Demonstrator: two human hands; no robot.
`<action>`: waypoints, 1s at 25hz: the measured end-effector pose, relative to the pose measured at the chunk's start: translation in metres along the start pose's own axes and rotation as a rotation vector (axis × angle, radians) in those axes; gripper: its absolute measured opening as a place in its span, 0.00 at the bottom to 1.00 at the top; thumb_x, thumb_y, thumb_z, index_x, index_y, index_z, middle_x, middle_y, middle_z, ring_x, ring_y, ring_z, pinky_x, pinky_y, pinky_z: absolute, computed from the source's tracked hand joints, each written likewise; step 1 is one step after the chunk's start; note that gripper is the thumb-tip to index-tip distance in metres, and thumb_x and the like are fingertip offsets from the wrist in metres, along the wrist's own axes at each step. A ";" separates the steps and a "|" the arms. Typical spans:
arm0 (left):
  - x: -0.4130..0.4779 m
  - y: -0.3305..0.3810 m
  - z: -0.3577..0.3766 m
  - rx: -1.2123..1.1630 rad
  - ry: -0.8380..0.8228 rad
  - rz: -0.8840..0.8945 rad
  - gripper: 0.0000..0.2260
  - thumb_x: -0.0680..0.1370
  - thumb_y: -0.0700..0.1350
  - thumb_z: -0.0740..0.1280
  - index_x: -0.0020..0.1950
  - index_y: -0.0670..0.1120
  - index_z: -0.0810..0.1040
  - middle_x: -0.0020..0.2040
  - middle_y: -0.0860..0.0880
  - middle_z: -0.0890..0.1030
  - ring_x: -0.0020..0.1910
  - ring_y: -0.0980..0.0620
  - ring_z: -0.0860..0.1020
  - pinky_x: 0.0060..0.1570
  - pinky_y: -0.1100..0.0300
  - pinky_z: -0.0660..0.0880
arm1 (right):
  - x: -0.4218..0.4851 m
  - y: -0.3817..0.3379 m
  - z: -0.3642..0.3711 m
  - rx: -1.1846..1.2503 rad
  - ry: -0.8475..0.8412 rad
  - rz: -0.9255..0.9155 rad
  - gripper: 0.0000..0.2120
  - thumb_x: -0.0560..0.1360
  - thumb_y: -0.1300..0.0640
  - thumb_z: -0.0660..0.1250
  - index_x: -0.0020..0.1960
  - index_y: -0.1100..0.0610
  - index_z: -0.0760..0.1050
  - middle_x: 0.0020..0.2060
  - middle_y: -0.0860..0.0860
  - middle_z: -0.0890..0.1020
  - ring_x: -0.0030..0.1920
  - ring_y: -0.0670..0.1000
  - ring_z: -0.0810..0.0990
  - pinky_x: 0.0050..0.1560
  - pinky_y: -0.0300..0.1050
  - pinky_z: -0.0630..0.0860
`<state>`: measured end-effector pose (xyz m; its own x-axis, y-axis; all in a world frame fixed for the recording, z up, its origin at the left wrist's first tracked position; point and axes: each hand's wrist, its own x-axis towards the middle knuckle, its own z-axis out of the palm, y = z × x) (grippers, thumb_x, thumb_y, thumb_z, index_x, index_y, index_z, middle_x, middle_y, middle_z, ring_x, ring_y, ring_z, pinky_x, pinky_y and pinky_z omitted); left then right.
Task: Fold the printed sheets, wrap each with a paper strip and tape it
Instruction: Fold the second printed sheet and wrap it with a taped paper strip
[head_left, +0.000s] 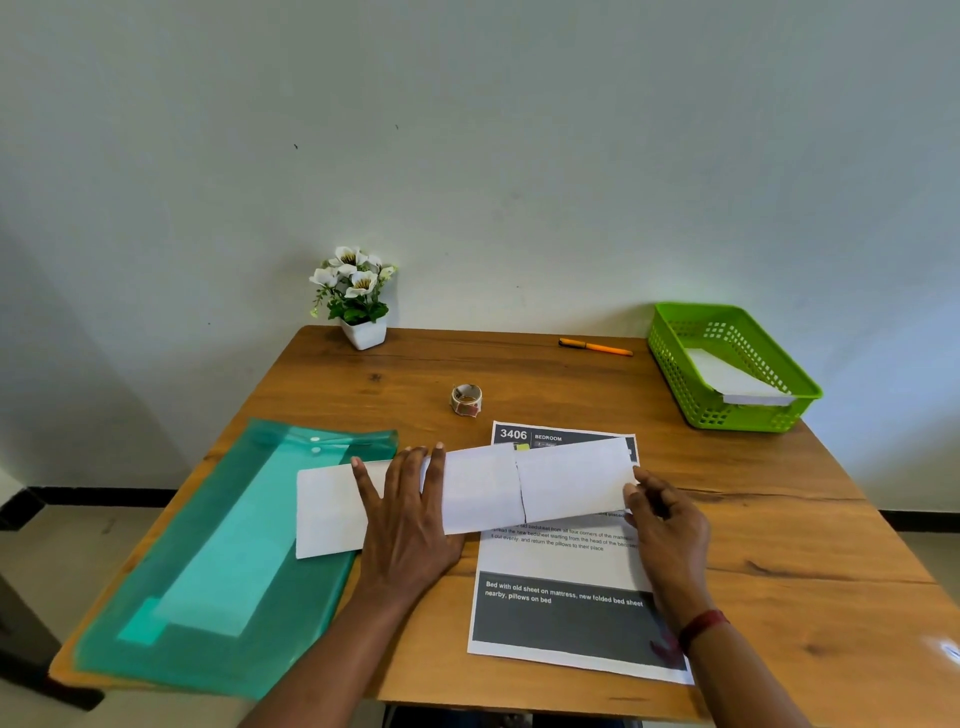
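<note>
Nearest of all, on the person's side of the tape roll (466, 399), a printed sheet (561, 618) lies flat on the worktop (779, 519), its dark caption band towards the person. To the near left of the tape roll sits a green see-through folder (218, 561).

Now the action: a white folded sheet (483, 493) stretches crosswise just this side of the tape roll, its left end on the folder and its right end over the top of the printed sheet. The left hand (410, 525) lies flat on it, fingers (434, 467) straight and spread, pressing it down. The right hand (670, 525) has the right edge, fingers (636, 491) and thumb pinching it, and that end looks slightly lifted. A dark line crosses the paper right of centre; whether it is a crease or an overlapping edge, I cannot tell.

Beyond the tape roll: an orange pen (595, 347) to the far right, a green basket (670, 374) further right with white paper inside, and a small flower pot (363, 332) to the far left by the wall.

The danger here is slip. The paper bridges slick plastic and loose paper, so a push from the right could slide it under the palm and set the fold crooked. The printed sheet beneath may drag along too. And the tape roll sits past both busy hands, so letting go to fetch it could let the fold spring open.
</note>
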<state>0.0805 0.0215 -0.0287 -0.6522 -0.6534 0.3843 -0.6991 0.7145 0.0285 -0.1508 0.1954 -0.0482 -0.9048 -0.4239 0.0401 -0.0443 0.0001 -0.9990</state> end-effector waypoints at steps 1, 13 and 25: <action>0.000 0.000 0.000 -0.001 0.005 0.001 0.50 0.60 0.65 0.77 0.75 0.42 0.64 0.67 0.37 0.73 0.68 0.37 0.70 0.68 0.24 0.54 | -0.002 0.000 0.001 -0.014 -0.020 -0.016 0.11 0.77 0.59 0.70 0.59 0.51 0.81 0.51 0.49 0.85 0.51 0.51 0.83 0.56 0.57 0.80; 0.000 0.001 -0.002 -0.011 -0.002 -0.007 0.49 0.60 0.62 0.78 0.74 0.41 0.65 0.67 0.37 0.73 0.68 0.36 0.71 0.68 0.24 0.54 | -0.052 -0.025 0.048 0.046 -0.348 0.059 0.17 0.76 0.40 0.63 0.58 0.45 0.81 0.55 0.37 0.83 0.55 0.38 0.80 0.46 0.35 0.78; 0.002 0.000 0.002 -0.011 -0.003 -0.005 0.51 0.59 0.67 0.77 0.74 0.43 0.65 0.67 0.38 0.72 0.68 0.38 0.69 0.69 0.24 0.52 | -0.059 -0.037 0.074 -0.007 -0.453 0.005 0.12 0.81 0.45 0.60 0.49 0.40 0.83 0.49 0.41 0.82 0.50 0.37 0.79 0.46 0.27 0.72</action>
<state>0.0787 0.0204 -0.0295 -0.6498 -0.6576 0.3811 -0.6989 0.7141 0.0406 -0.0642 0.1535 -0.0153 -0.6285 -0.7775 0.0211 -0.0443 0.0087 -0.9990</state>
